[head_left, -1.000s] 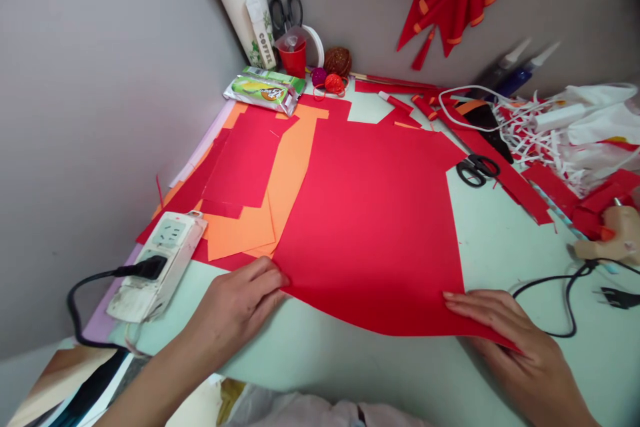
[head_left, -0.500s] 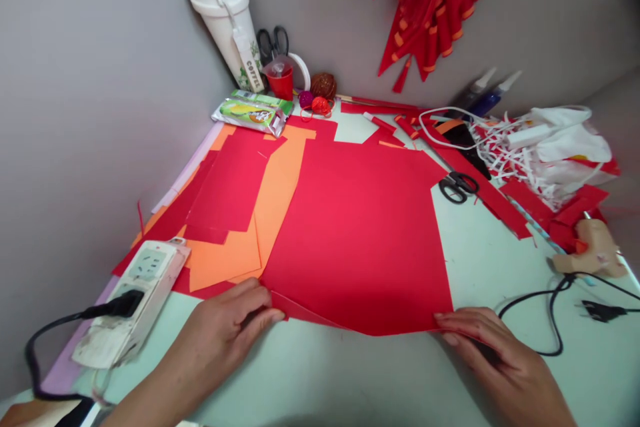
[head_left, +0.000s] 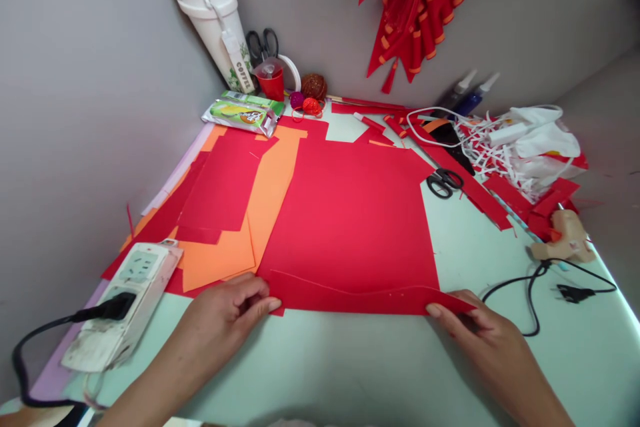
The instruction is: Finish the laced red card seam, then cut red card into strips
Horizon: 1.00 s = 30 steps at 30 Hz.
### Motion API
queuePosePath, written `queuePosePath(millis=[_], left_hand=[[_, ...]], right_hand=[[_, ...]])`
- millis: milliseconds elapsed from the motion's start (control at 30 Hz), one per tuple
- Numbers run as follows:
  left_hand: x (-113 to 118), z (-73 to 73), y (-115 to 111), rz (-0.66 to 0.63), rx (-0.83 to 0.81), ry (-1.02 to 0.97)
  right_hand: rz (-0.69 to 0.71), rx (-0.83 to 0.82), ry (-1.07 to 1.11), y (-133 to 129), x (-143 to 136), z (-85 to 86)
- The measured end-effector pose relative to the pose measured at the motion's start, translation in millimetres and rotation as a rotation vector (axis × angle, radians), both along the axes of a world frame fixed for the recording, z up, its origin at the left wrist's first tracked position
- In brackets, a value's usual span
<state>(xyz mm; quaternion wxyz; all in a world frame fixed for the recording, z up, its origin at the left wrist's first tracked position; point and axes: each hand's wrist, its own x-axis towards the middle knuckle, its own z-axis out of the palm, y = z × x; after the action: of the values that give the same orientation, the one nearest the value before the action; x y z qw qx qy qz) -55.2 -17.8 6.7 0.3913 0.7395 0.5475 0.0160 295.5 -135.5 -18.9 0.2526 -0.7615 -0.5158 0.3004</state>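
Observation:
A large red paper sheet [head_left: 350,213] lies on the table in front of me. Along its near edge a red paper flap [head_left: 350,300] stands turned up, its upper rim curving in a shallow wave. My left hand [head_left: 245,303] pinches the left end of this flap between thumb and fingers. At the opposite end, my right hand [head_left: 470,320] grips the flap's right corner, thumb in front and fingers behind. Whether the flap is part of the sheet or a separate strip, I cannot tell. Orange paper [head_left: 220,260] and smaller red pieces lie left of the sheet.
A power strip [head_left: 127,300] with a black plug sits left of my left forearm. Black-handled scissors [head_left: 444,183] lie right of the sheet, a glue gun [head_left: 565,237] farther right. Behind are a white tumbler [head_left: 215,27], a snack packet [head_left: 243,113] and shredded white paper [head_left: 493,153].
The near edge of red paper has been turned farther upward and back, showing a broader flap. My right hand has rolled its grip along with it. The whole view has shifted slightly.

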Motion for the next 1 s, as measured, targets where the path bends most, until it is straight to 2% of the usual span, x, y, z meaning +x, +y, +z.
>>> queuePosePath(millis=[200, 333, 467, 800, 1000], left_hand=[[2, 0.1, 1, 0.023, -0.044, 0.021], [7, 3.6, 2, 0.050, -0.080, 0.099], [12, 7.1, 3, 0.050, -0.070, 0.157], [18, 13.4, 2, 0.043, -0.043, 0.262], [21, 14.9, 6, 0.008, -0.045, 0.328]], right_hand=[[-0.098, -0.062, -0.024, 4, -3, 2.4], [-0.201, -0.190, -0.086, 6, -12, 10.6], [-0.265, -0.226, -0.126, 8, -20, 18.3], [-0.251, -0.246, -0.108, 11, -17, 13.8], [-0.293, -0.257, -0.037, 12, -22, 14.1]])
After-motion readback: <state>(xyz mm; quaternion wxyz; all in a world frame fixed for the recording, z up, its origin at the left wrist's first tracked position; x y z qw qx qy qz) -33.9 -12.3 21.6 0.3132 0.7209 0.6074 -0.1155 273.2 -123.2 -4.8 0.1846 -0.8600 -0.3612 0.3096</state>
